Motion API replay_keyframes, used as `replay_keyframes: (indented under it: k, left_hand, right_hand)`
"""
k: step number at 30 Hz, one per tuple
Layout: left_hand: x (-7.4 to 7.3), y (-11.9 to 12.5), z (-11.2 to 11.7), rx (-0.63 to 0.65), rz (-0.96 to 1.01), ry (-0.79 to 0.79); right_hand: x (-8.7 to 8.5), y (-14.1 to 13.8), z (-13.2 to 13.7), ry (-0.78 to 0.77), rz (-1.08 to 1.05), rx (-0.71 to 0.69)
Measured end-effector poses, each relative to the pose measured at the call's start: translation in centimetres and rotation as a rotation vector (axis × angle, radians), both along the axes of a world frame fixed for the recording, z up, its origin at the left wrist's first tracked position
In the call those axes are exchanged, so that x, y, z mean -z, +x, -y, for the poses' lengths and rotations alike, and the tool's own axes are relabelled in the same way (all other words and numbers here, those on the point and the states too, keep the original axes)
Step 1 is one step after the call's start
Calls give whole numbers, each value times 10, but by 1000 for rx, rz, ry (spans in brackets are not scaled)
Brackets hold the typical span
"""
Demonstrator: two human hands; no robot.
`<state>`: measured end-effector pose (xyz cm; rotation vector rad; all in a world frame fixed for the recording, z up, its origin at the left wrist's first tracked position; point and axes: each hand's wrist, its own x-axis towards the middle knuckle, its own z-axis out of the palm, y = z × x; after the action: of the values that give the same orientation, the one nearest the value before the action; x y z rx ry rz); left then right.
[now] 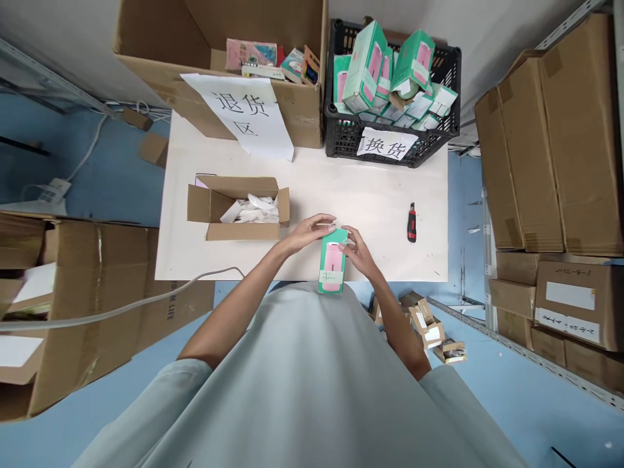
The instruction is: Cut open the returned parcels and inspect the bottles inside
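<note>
A small green product box with a pink picture on its face lies at the front edge of the table, close to my body. My right hand grips its upper right side, with the thumb on the front face. At the top left corner of the same box is my left hand, its fingers and thumb closed together on the top end. What the left fingertips pinch there is too small to make out. To the left stands an open cardboard box with white packets inside. A red and black box cutter lies on the right.
A large carton with a handwritten paper label holds several small boxes at the back. Beside it, a black crate is heaped with green boxes. A grey cable crosses the left front. Stacked cartons flank the white table.
</note>
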<state>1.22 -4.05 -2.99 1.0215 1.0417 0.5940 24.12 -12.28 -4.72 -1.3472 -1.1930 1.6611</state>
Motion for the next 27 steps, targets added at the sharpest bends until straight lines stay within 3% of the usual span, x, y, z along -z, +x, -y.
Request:
replay_keyframes:
  k: [3,6,11,14,17,21,27]
  left_hand:
    - [-2,5,2,-27,35,-148]
    - [-6,12,-9,-132,-21,-166]
    - [-12,23,-45,-427,-137,-58]
    - [-18,31,-65,-527,-173,-19]
    - [-24,41,-76,-532,-183,-26]
    - [-31,54,-84,-505,-207,26]
    - [-45,61,-110,-378,-267,227]
  right_hand:
    - [-2,0,-15,-21,-66,9]
    - [-8,2,-20,-26,-4,57]
    - [-32,10,4,69,311,182]
    - [-43,11,19,171,505,216]
    - [-44,6,20,243,587,245]
    - [-37,2,7,288,532,344]
    - [-29,16,-18,193,178,478]
